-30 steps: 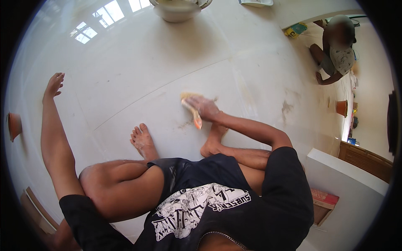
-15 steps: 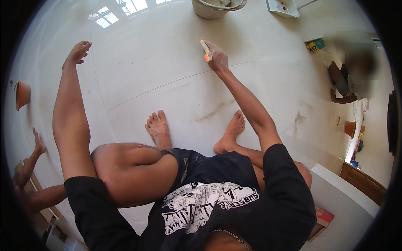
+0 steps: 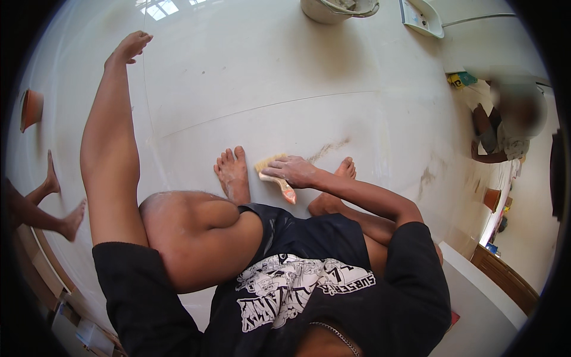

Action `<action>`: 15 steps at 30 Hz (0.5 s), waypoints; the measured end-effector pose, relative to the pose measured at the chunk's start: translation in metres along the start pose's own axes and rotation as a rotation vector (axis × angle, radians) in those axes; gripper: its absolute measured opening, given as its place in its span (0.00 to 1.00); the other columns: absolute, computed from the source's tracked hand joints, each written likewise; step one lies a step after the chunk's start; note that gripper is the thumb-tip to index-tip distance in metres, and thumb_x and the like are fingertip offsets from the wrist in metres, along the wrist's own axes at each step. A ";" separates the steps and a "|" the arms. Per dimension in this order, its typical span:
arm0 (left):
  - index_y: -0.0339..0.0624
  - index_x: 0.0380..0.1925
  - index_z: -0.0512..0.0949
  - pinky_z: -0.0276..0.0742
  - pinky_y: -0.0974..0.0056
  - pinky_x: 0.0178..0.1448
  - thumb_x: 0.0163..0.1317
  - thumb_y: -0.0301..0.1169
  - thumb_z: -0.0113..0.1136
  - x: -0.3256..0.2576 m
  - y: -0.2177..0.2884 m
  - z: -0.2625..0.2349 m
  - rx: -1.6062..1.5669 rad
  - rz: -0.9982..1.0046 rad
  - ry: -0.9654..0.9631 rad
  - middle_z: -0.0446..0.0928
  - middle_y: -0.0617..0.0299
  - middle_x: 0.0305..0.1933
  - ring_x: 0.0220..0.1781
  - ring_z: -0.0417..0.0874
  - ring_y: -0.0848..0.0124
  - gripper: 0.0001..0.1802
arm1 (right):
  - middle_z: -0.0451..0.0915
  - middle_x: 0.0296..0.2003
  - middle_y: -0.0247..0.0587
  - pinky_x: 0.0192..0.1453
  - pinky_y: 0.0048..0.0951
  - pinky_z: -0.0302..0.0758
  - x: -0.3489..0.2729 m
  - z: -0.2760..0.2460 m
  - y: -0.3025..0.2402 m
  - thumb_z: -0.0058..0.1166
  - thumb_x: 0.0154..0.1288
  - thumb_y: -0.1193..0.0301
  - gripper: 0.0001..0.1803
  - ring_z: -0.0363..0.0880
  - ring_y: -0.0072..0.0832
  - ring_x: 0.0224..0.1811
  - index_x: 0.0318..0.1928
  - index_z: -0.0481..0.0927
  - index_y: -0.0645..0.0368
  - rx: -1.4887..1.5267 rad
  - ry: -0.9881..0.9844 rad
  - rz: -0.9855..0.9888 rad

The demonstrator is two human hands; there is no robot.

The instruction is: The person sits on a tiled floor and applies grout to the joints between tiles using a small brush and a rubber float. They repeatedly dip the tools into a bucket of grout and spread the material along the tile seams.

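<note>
My right hand (image 3: 294, 171) is closed around a flat paint brush (image 3: 279, 182) between my two bare feet. Its pale bristles (image 3: 270, 162) point away from me toward the left, close to the white tiled floor (image 3: 208, 119). The light handle, orange at its end, slants back toward me. Dusty pale marks cover the back of this hand. Out to the far left, my left hand (image 3: 132, 47) hangs past my outstretched forearm. Nothing is in it, and its fingers are loosely bent and apart.
Ahead stands a grey bucket (image 3: 324, 16), with a white dustpan (image 3: 425, 21) to its right. A terracotta-coloured pot (image 3: 33, 111) is at far left, near another person's feet (image 3: 72, 220). At right another person (image 3: 499, 125) crouches. A white ledge (image 3: 488, 288) lies at lower right.
My right hand has drawn the brush back from near the bucket to between my feet. My left hand has shifted slightly farther away. At left, more of the other person's legs shows.
</note>
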State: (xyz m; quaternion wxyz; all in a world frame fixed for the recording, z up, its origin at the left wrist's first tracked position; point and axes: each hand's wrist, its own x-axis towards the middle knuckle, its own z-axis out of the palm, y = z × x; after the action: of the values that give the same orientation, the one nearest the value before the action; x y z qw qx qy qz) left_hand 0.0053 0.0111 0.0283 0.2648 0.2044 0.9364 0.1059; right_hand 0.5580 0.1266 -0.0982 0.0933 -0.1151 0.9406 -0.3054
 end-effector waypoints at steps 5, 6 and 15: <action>0.50 0.62 0.68 0.73 0.50 0.58 0.68 0.54 0.48 0.000 0.003 -0.002 0.000 0.009 -0.025 0.73 0.64 0.57 0.57 0.74 0.67 0.29 | 0.83 0.43 0.47 0.47 0.43 0.79 0.030 -0.051 0.035 0.54 0.65 0.61 0.24 0.82 0.47 0.42 0.61 0.74 0.44 0.247 0.086 0.234; 0.50 0.62 0.68 0.73 0.51 0.58 0.68 0.54 0.48 -0.001 0.009 0.001 -0.002 0.015 -0.020 0.74 0.64 0.57 0.57 0.74 0.67 0.29 | 0.83 0.40 0.50 0.46 0.44 0.79 0.040 -0.056 0.059 0.55 0.65 0.59 0.24 0.82 0.49 0.40 0.60 0.75 0.45 0.243 0.326 0.197; 0.52 0.65 0.68 0.72 0.47 0.61 0.66 0.54 0.51 0.002 0.024 0.018 -0.094 0.071 -0.051 0.71 0.56 0.64 0.63 0.74 0.59 0.31 | 0.82 0.43 0.46 0.47 0.41 0.79 0.133 -0.061 0.139 0.50 0.63 0.68 0.20 0.83 0.42 0.42 0.56 0.78 0.51 -0.355 0.811 0.624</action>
State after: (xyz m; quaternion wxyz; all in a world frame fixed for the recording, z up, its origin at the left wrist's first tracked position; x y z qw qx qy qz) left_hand 0.0216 0.0345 0.0198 0.2938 0.2276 0.9155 0.1540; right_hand 0.3935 0.2337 -0.1467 -0.2118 0.2827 0.9279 -0.1193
